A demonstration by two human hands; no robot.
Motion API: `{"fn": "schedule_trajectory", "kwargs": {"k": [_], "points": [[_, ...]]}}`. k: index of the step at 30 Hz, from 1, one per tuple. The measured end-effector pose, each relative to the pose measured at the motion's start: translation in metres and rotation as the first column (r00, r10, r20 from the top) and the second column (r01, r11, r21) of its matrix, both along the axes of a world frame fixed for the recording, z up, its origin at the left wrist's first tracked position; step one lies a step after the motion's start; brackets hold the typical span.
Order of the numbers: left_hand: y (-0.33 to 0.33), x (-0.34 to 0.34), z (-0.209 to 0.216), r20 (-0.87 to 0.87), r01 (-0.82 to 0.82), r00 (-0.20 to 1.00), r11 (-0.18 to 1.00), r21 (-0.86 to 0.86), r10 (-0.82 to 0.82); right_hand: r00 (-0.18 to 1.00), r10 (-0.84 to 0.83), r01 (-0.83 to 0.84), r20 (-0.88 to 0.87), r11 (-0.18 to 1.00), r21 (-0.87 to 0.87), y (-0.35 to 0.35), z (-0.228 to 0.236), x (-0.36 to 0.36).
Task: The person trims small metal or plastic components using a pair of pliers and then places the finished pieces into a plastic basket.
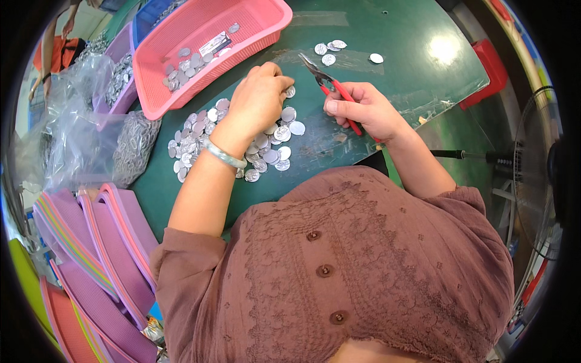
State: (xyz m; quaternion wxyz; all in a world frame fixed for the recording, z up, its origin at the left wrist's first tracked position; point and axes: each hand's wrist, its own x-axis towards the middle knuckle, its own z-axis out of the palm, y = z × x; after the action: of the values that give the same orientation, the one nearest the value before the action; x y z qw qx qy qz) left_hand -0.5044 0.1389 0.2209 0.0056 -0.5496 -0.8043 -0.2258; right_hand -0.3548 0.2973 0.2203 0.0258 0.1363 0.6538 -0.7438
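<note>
My right hand (362,109) is wrapped round a pair of long-nose pliers with red handles (346,92); the dark jaws point up and left. My left hand (257,97) is bent over the pile of round silver discs (196,130), its fingers drawn together. At those fingertips shows one silver disc (290,92), partly covered by the fingers. Loose discs spread under and around my left wrist, some stamped with a raised pattern. Beyond the pliers lies a small group of discs (328,59), with a single disc (376,58) to its right.
A pink basket (151,100) with some discs stands at the far left of the green table (411,33). Beside it are a purple basket (100,100) and a plastic bag of metal chain (136,145). A fan (535,175) is at the right. Another person (51,54) is far left.
</note>
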Motion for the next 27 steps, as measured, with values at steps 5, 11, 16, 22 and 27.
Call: {"fn": "schedule_trajectory", "kwargs": {"k": [5, 11, 16, 22, 27], "points": [[0.002, -0.003, 0.007, 0.153, -0.090, 0.981, 0.980, -0.177, 0.117, 1.000, -0.005, 0.004, -0.024, 0.999, -0.041, 0.002, -0.002, 0.001], [0.003, -0.005, 0.003, 0.487, -0.161, 0.844, 0.973, -0.168, 0.224, 1.000, -0.019, 0.019, -0.006, 0.999, -0.037, 0.002, -0.004, 0.001], [0.001, -0.008, 0.001, 0.650, -0.114, 0.753, 0.993, -0.029, 0.105, 0.999, -0.004, -0.001, -0.043, 0.993, -0.122, 0.008, -0.011, 0.003], [-0.001, -0.025, 0.068, 0.935, -0.103, 0.345, 0.993, -0.053, 0.085, 1.000, 0.009, -0.013, -0.018, 0.979, -0.206, 0.013, -0.009, 0.003], [0.011, -0.080, 0.104, 0.911, -0.218, 0.411, 0.971, 0.099, 0.000, 1.000, 0.021, -0.020, -0.001, 0.963, -0.269, 0.018, -0.006, 0.004]]}}
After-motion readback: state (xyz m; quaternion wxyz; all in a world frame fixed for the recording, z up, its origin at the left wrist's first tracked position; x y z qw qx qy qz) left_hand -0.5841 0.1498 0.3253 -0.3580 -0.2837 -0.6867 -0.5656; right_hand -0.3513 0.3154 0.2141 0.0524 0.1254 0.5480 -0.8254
